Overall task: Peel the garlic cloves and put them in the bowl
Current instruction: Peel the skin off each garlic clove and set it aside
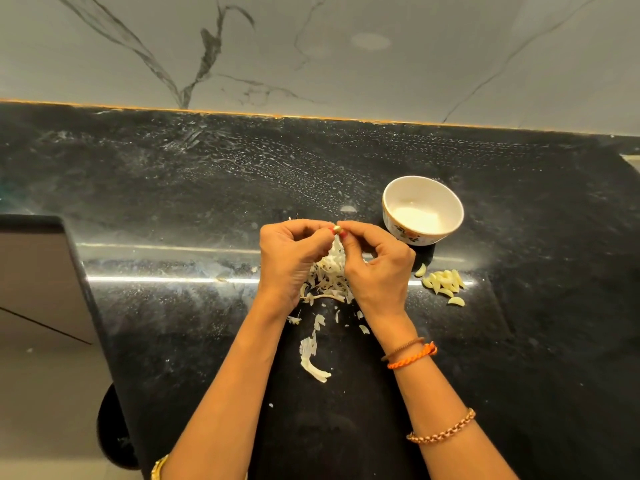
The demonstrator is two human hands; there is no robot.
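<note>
The garlic clove (337, 230) sits just above the middle of the frame, a small glossy nub pinched between my two hands, lifted over the counter (173, 188). My left hand (289, 261) has its fingers curled tight inward, thumb and forefinger tips closed on the clove's left side; my right hand (375, 268) mirrors it, fingers bent and bunched, thumb and forefinger nipping the clove's right side, so the two sets of fingertips nearly touch. How much skin is left on the clove I cannot tell, it is too small. Directly below my hands lies a heap of peels (329, 275), thin, papery, white and curled, with looser flakes and one long torn strip (311, 362) trailing down toward the bottom of the frame between my forearms. To the right of my right hand, on the counter, is a cluster of peeled cloves (443, 284), pale yellow, smooth, crescent-shaped, touching one another, with one clove apart at the upper left of the group and one just below it. Above them, at right centre, stands the bowl (424, 190), round, white, glossy ceramic with a flower motif on its outer wall. The counter is black polished stone, speckled and streaked with light. Behind it rises a grey marble-veined wall (381, 64). My right wrist carries an orange twisted thread (414, 356) and a chain bracelet (441, 427).
</note>
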